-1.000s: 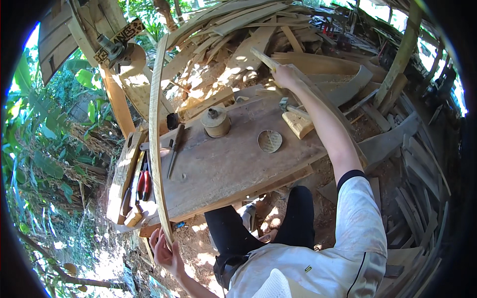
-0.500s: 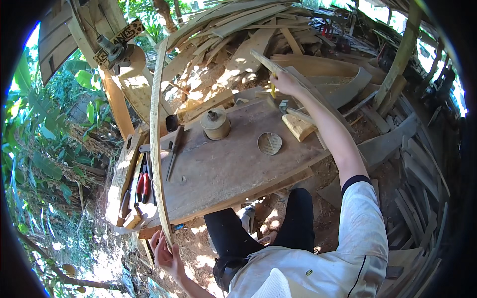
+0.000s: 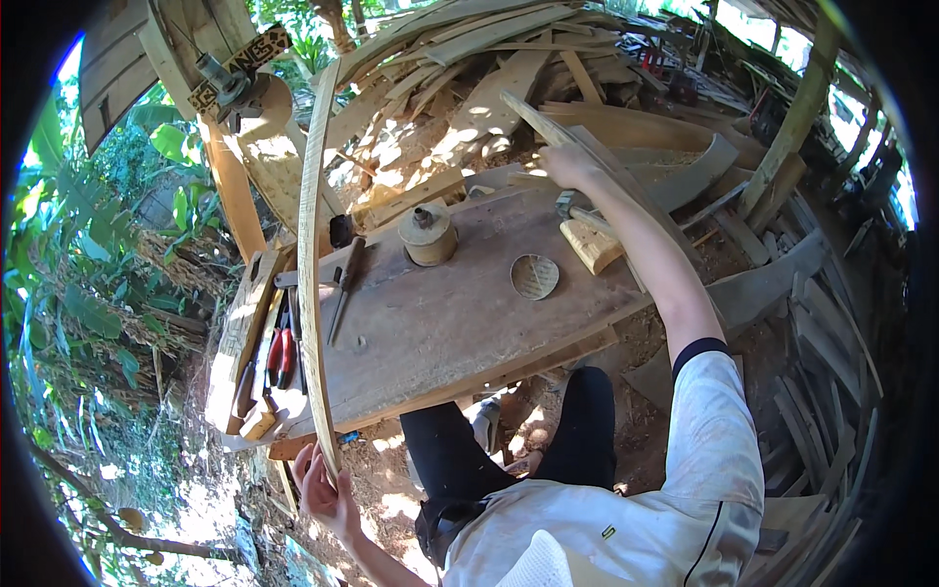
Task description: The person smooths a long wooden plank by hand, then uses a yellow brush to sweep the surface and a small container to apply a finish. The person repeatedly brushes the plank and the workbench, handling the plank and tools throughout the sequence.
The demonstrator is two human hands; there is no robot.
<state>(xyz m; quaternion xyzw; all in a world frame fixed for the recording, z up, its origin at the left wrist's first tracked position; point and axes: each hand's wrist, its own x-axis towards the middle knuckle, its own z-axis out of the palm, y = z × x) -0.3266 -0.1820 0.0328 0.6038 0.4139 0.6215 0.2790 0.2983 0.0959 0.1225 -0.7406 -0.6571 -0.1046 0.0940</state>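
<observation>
My left hand (image 3: 328,497) is closed around the lower end of a long, slightly bent wooden strip (image 3: 311,245). The strip rises past the left end of the workbench (image 3: 430,338) toward the far side. My right arm stretches to the bench's far right, and my right hand (image 3: 570,164) is beside a long grey plank (image 3: 616,181). Its fingers are mostly hidden, so what it holds, if anything, does not show. A hammer (image 3: 567,203) lies just below that hand, close to a pale wood block (image 3: 592,247).
On the bench stand a round pot-like container (image 3: 427,235) and a shallow round dish (image 3: 534,277). A file (image 3: 347,289) and red-handled pliers (image 3: 281,357) lie at its left. Stacked boards (image 3: 489,44) fill the far side; a post (image 3: 797,117) stands right.
Something yellow that showed at my right hand's fingers is out of sight now. The right hand has shifted slightly; my left hand still grips the strip.
</observation>
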